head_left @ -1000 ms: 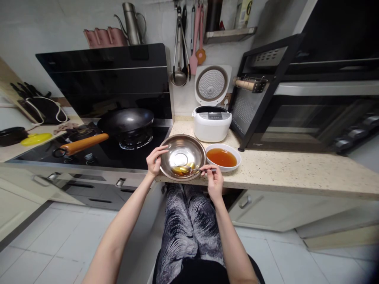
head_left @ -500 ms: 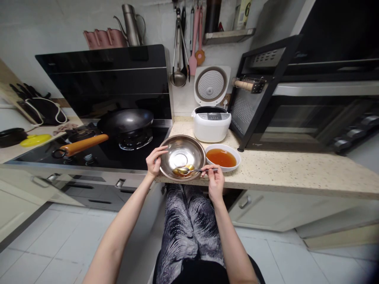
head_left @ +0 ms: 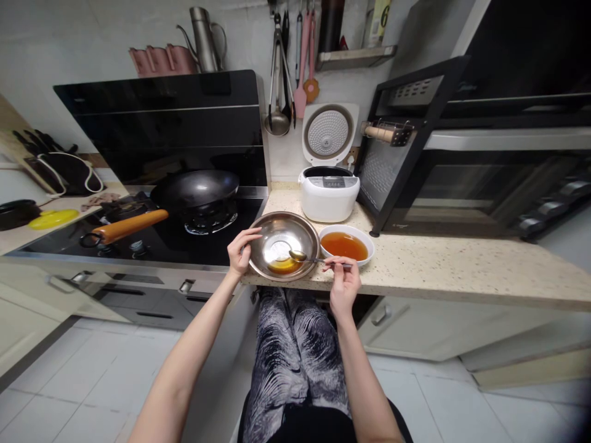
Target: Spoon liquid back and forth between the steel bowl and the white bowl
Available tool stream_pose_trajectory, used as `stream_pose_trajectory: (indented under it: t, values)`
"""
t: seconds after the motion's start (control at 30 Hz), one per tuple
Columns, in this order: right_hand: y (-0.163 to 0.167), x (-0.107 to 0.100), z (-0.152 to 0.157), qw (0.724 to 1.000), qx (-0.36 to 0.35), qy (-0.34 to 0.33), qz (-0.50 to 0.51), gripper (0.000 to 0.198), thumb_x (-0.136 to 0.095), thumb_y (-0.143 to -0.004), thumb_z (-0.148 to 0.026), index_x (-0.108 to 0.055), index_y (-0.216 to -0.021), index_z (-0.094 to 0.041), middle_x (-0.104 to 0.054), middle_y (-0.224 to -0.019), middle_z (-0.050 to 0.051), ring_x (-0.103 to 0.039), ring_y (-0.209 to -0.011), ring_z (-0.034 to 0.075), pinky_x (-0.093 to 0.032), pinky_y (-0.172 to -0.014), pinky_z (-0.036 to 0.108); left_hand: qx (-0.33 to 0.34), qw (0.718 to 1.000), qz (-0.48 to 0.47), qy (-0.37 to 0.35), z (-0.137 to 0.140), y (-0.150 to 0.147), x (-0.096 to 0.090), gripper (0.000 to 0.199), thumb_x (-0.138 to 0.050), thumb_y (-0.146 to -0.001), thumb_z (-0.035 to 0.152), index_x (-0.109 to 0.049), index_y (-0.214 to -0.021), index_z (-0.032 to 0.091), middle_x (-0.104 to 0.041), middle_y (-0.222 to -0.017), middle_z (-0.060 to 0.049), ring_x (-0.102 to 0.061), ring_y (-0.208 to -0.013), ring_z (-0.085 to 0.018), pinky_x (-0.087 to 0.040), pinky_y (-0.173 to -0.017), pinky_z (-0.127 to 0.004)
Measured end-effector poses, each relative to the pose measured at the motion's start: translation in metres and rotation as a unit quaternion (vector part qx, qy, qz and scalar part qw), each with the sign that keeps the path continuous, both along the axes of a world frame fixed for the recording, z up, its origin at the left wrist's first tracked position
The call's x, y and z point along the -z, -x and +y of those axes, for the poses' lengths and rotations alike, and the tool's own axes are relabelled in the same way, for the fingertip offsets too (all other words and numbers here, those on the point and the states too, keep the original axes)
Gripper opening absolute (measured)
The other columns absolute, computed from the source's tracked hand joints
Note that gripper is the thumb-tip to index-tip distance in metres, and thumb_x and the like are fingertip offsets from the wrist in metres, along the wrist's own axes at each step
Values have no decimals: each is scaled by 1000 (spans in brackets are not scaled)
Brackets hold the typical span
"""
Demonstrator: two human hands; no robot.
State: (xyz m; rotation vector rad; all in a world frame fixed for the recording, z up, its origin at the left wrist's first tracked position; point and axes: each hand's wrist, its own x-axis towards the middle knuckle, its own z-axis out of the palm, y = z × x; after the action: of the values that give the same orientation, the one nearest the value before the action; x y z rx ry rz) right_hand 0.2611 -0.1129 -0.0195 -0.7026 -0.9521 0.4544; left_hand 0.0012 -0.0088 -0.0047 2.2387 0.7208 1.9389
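My left hand (head_left: 241, 251) grips the left rim of a steel basin (head_left: 272, 231), which tilts toward me at the counter's front edge. Yellow-amber liquid (head_left: 282, 267) pools at the near side of the basin. In my right hand (head_left: 344, 284) is a metal spoon (head_left: 316, 260), pinched by its handle, with its bowl over the pool and some liquid in it. Just right of the basin, a white bowl (head_left: 372, 246) holds orange-brown liquid (head_left: 344, 246); my right hand is by its near rim.
Behind the bowls stands a white rice cooker (head_left: 330, 197) with its lid raised. On the stove at left sits a black wok (head_left: 198, 187), its wooden handle (head_left: 132, 227) pointing toward me. An oven (head_left: 484, 191) in a black rack fills the right back. Utensils (head_left: 277, 120) hang above.
My right hand has moved a little right, and the spoon has lifted from the liquid at the basin's near side. My left hand keeps its grip on the rim.
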Motion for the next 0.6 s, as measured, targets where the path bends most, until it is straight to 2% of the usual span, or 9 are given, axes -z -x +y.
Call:
stream_pose_trajectory:
  t: [0.6]
  values:
    - [-17,-26,-2,994,108,-22,16,19,-61,-100,-40,-57,-94,-22,-70,-88,1,-66,-67,12,-57,-68,28,6,1000,-7,-2,0,0,1,31,-51,-98,31,-78,-106,20,-76,-121,-11,-72,-110,-29,-57,-94,-46]
